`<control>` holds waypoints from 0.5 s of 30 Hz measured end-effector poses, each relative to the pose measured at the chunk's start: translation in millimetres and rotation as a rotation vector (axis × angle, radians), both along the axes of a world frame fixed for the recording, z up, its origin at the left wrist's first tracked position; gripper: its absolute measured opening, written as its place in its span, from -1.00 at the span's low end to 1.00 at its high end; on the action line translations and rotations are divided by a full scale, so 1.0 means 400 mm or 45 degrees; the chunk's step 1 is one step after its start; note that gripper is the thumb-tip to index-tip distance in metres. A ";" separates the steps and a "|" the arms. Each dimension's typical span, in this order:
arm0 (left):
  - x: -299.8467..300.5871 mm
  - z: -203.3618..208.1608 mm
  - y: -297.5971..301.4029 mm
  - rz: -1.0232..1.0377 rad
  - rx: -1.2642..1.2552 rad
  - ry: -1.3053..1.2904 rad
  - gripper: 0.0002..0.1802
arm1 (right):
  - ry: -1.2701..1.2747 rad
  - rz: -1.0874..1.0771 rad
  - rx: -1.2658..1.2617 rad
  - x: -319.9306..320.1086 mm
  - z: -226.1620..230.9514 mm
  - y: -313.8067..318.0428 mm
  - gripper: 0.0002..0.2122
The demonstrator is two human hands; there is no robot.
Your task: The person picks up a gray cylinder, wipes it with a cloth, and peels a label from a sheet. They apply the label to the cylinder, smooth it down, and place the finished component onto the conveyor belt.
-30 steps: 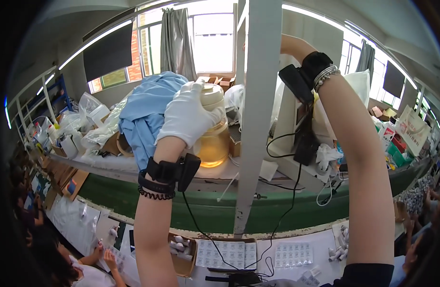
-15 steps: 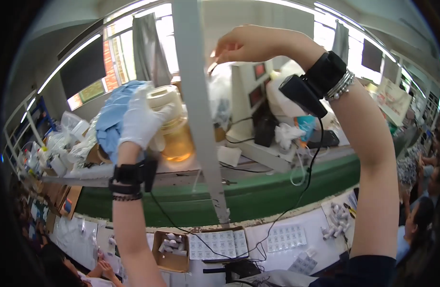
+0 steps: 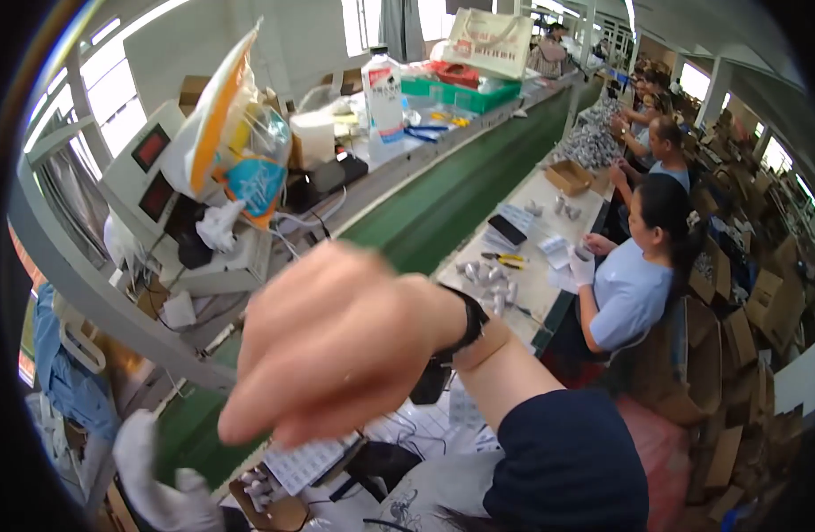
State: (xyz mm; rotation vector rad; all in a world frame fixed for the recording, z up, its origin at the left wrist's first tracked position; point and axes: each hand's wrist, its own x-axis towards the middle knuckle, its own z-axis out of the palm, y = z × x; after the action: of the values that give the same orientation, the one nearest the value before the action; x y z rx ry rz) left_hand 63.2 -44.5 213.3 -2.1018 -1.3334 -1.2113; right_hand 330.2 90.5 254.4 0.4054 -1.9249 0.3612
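Note:
My left hand (image 3: 155,479), in a white glove, is low at the left with its thumb apart from its fingers and nothing seen in it. A cardboard box of small white fittings (image 3: 270,501) is just right of it. Above it are a blue cloth (image 3: 57,359) and the cream handle of a jar (image 3: 82,344), near the left rim. My bare right hand (image 3: 328,350) fills the middle, back of the hand toward me and blurred by motion. Its fingers bend down out of clear sight, so whether they hold anything is hidden.
A grey post (image 3: 115,275) curves down at the left. Beyond it are a device with dark red windows (image 3: 150,146), a plastic bag (image 3: 217,133) and a white bottle (image 3: 383,97). A green belt (image 3: 443,208) runs past a worktable (image 3: 536,248), where a co-worker in light blue (image 3: 634,275) sits.
The view has swung to the right. My left hand has come off the amber jar and dropped lower. The right hand has come down from beside the post, close to the camera.

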 end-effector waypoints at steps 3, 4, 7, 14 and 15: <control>0.097 -0.055 -0.030 -0.021 -0.132 0.075 -0.60 | 0.630 0.841 -0.752 0.060 -0.056 0.031 -0.84; 0.121 -0.071 -0.030 -0.027 -0.178 0.105 -0.61 | 0.707 1.156 -0.826 0.095 -0.076 0.063 -0.85; 0.166 -0.143 0.012 -0.045 -0.282 0.039 -0.64 | 0.866 1.610 -1.001 0.174 -0.122 0.133 -0.86; 0.189 -0.225 -0.042 0.103 -0.461 -0.120 -0.68 | 0.980 2.133 -1.269 0.149 -0.175 0.159 -0.89; 0.199 -0.233 -0.042 0.117 -0.494 -0.122 -0.69 | 0.998 2.137 -1.297 0.157 -0.189 0.177 -0.89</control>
State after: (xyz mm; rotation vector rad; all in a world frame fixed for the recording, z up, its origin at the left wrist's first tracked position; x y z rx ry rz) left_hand 142.6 -61.5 120.1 -2.2255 -1.8104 -1.0967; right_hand 392.9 161.2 178.6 1.1303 -0.1018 1.7781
